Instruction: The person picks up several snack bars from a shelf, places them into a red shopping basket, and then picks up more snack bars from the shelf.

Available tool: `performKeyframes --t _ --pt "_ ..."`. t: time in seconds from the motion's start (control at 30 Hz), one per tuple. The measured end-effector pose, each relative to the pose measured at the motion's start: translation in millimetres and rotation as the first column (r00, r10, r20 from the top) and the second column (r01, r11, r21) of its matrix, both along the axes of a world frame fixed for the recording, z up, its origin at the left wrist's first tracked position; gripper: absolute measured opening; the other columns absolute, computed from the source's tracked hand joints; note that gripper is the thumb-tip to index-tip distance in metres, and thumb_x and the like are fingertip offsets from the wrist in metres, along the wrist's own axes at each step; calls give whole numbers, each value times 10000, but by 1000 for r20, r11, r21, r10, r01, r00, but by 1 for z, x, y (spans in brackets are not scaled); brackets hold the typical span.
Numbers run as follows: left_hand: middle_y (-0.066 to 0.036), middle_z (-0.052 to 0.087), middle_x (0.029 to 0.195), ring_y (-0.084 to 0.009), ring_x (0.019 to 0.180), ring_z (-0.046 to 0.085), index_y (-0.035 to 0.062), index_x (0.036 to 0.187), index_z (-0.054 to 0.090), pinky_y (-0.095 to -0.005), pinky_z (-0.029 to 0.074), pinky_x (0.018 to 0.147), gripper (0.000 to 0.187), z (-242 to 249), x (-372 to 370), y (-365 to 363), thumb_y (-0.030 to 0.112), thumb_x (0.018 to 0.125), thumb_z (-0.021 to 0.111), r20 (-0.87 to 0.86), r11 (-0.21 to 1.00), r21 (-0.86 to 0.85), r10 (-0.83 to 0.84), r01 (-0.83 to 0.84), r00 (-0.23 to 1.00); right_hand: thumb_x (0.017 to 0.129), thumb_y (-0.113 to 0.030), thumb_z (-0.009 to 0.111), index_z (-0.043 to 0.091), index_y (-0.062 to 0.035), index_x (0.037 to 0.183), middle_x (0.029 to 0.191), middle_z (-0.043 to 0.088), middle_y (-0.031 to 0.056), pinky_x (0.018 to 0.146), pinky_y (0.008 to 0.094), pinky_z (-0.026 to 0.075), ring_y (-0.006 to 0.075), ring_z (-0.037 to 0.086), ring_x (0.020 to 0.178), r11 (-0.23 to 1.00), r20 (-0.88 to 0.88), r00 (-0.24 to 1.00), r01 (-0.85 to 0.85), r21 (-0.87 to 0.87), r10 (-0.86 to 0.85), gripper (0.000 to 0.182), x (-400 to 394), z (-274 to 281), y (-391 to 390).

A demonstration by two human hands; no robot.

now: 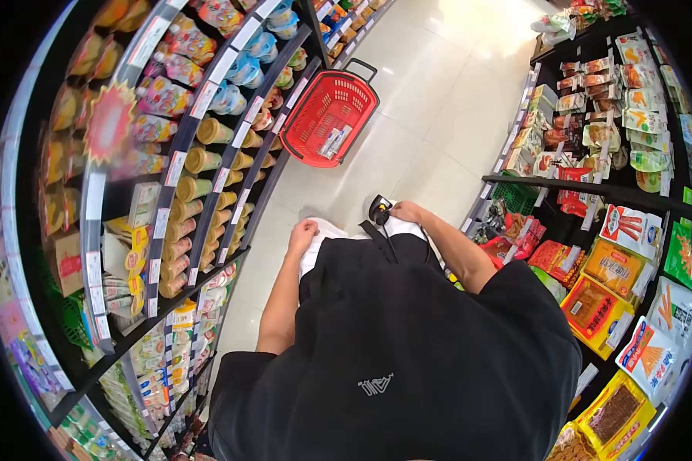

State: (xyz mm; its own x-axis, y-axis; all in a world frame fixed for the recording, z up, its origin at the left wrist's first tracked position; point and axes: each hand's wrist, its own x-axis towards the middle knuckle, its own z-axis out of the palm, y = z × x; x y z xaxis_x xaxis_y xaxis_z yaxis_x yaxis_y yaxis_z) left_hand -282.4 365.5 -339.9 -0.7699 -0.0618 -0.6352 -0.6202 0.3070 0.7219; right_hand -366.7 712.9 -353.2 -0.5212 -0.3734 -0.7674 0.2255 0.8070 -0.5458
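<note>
My left hand (304, 232) hangs low with its fingers curled, resting against the white trousers (329, 230); nothing shows in it. On the other side, my right hand (407, 212) is closed at the trousers, its fingertips right beside a small black object with yellow marks (380, 210). What that hand holds, if anything, I cannot tell. A black strap (375, 233) runs from near the black object down over my black shirt (392, 330). Ahead on the floor stands a red shopping basket (294, 132) with a black handle, a few white-and-blue packs (335, 141) lying inside.
Shelves (178, 165) on the left carry rows of cups (202, 160) and bright snack bags (194, 38). Along the right side, a rack (584, 184) holds packaged foods, with yellow and red packs (597, 315) close to my right elbow. Tiled floor (430, 115) runs between them.
</note>
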Motion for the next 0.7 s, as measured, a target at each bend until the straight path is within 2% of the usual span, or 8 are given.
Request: performKeyframes --t 0.03,0.13,0.17,0.2,0.4,0.5,0.6,0.7 --pt "-89 650 761 -149 686 613 -23 916 587 -256 476 639 177 5 -8 2 140 855 557 10 993 103 58 -58 998 806 -371 519 651 7 1014 1025 630 224 899 357 430 336 588 988 999 18 999 37 11 -37 451 5 -3 2" --pt "-80 646 754 -133 689 606 -20 915 584 -249 475 646 158 21 -36 7 126 868 545 96 989 140 40 -54 995 818 -479 481 637 35 1024 1042 603 267 908 379 418 376 566 1013 995 88 991 102 24 -103 576 10 -15 8" --pt "-80 642 745 -129 688 605 -19 906 583 -250 477 652 156 21 -46 6 129 869 550 105 993 120 10 -22 994 830 -385 490 639 53 1007 1035 615 257 915 360 415 344 576 1010 994 79 991 103 48 -107 496 10 -18 7" --pt "-80 642 745 -129 688 605 -19 906 583 -250 477 652 156 15 -56 4 129 869 550 118 992 123 5 -20 993 830 -385 490 639 53 1007 1035 615 257 915 360 415 344 576 1010 993 92 990 107 53 -111 496 8 -17 7" --pt "-92 644 720 -139 639 606 -26 904 582 -260 485 615 171 -41 -107 -21 137 859 556 185 991 69 -128 117 974 796 -451 547 624 74 1024 1055 600 272 907 374 416 356 573 1026 944 208 923 298 140 -323 576 -15 -26 -1" --pt "-103 641 710 -151 622 609 -41 880 579 -264 489 596 184 -68 -133 -31 139 846 557 224 984 71 -177 165 958 788 -428 566 619 65 1044 1056 601 269 897 379 424 350 574 1032 940 133 939 292 177 -317 558 -26 -49 -13" --pt "-107 642 712 -158 624 613 -40 857 582 -269 493 595 180 -81 -176 -39 137 839 552 287 956 65 -292 285 912 778 -416 584 592 52 1106 1110 593 240 908 352 427 313 568 1057 902 253 885 315 296 -392 572 -60 -58 -23" --pt "-101 635 699 -159 617 610 -21 857 588 -279 491 593 173 -123 -212 -47 143 839 536 296 948 91 -319 306 900 761 -427 600 583 64 1104 1086 600 249 871 364 452 322 585 1027 895 276 860 365 256 -430 599 -78 -73 -34"
